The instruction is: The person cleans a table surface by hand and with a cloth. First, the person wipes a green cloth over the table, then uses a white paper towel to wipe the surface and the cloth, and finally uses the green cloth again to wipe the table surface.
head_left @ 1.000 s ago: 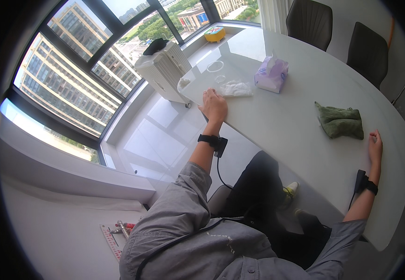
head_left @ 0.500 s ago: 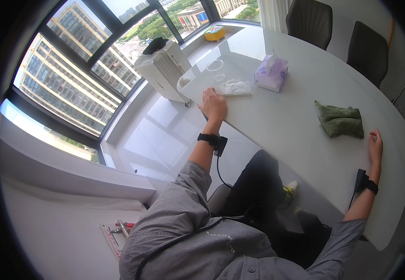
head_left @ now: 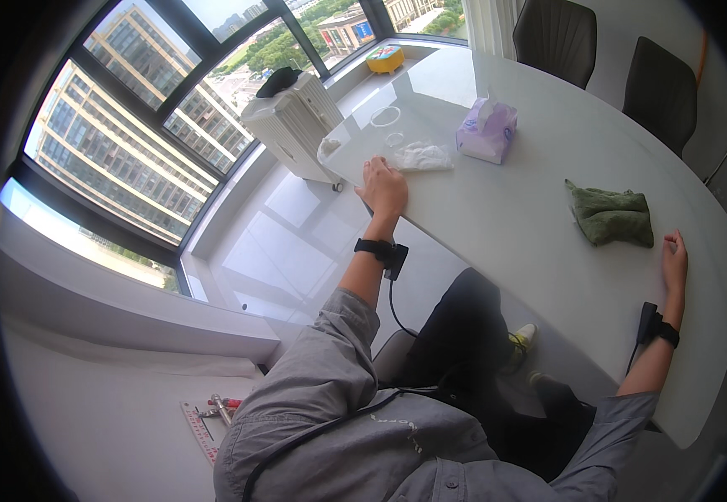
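Note:
My left hand [head_left: 383, 186] rests at the near left edge of the white table, back of the hand up. Its fingers are bent in, with nothing seen in them. Just beyond it lies a crumpled clear plastic bag [head_left: 424, 156], apart from the hand. At the right side of the table, my right hand [head_left: 675, 261] lies on its edge, fingers loosely bent and holding nothing. Close to its left is a dark green cloth pouch [head_left: 612, 216], slightly creased and not touched. Both wrists wear black straps with small devices and cables.
On the glossy table [head_left: 506, 222] stands a purple tissue box [head_left: 487, 131] at the back. A clear ring-shaped item [head_left: 385, 117] lies farther left. A white suitcase [head_left: 288, 125] stands by the window. Two dark chairs [head_left: 554, 42] are at the far side.

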`<action>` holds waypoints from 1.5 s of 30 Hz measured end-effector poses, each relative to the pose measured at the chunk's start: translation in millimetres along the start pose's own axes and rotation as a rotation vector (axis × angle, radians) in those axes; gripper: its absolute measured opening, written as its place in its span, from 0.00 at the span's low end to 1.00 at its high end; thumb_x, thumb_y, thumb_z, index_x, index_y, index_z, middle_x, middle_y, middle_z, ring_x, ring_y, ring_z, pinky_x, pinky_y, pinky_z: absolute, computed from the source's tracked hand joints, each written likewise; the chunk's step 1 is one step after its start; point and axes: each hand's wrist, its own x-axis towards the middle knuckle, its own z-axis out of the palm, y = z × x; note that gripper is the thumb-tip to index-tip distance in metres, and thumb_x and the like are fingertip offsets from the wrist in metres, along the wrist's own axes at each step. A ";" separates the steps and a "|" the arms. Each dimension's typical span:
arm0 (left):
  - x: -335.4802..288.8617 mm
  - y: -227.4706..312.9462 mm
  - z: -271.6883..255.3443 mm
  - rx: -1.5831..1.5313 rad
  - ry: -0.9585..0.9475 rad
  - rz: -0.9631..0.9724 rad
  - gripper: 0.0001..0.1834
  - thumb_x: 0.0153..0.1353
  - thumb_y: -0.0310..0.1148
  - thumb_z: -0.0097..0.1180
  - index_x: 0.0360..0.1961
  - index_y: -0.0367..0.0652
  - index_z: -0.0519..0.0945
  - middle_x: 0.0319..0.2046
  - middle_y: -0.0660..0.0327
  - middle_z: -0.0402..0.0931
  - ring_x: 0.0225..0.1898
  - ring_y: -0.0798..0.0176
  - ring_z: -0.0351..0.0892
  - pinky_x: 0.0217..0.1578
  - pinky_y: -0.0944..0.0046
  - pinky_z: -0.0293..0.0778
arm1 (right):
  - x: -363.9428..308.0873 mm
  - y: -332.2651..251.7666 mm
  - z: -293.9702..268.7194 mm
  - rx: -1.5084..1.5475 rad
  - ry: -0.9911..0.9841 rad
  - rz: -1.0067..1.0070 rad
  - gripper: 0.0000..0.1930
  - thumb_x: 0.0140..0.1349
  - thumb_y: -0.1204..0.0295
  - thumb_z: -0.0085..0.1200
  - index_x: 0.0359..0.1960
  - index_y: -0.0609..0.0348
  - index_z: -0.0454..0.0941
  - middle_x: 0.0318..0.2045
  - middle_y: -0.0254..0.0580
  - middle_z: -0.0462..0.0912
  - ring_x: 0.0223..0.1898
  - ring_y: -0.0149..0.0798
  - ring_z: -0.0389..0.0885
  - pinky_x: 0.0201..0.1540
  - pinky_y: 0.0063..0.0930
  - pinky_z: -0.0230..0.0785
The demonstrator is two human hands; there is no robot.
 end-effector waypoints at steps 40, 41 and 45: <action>0.0 -1.5 0.0 -0.002 0.009 0.003 0.15 0.67 0.36 0.42 0.51 0.45 0.73 0.55 0.54 0.74 0.65 0.55 0.66 0.59 0.34 0.55 | 0.4 2.3 0.1 -0.011 -0.027 0.023 0.13 0.68 0.67 0.49 0.48 0.62 0.75 0.47 0.45 0.81 0.56 0.47 0.76 0.62 0.33 0.62; -0.6 -1.4 -0.8 -0.001 0.008 0.002 0.15 0.67 0.36 0.42 0.51 0.45 0.73 0.55 0.54 0.74 0.65 0.55 0.66 0.59 0.34 0.55 | -1.2 -3.7 -0.9 0.017 -0.053 0.047 0.13 0.68 0.67 0.49 0.48 0.62 0.75 0.47 0.45 0.81 0.56 0.47 0.76 0.62 0.33 0.62; -1.2 2.4 -1.4 -0.016 -0.005 0.001 0.15 0.67 0.36 0.42 0.51 0.45 0.73 0.56 0.54 0.74 0.66 0.55 0.65 0.59 0.34 0.55 | -2.5 -3.4 -4.6 -0.031 -0.009 -0.003 0.14 0.68 0.67 0.49 0.49 0.63 0.75 0.46 0.45 0.82 0.53 0.46 0.78 0.61 0.33 0.63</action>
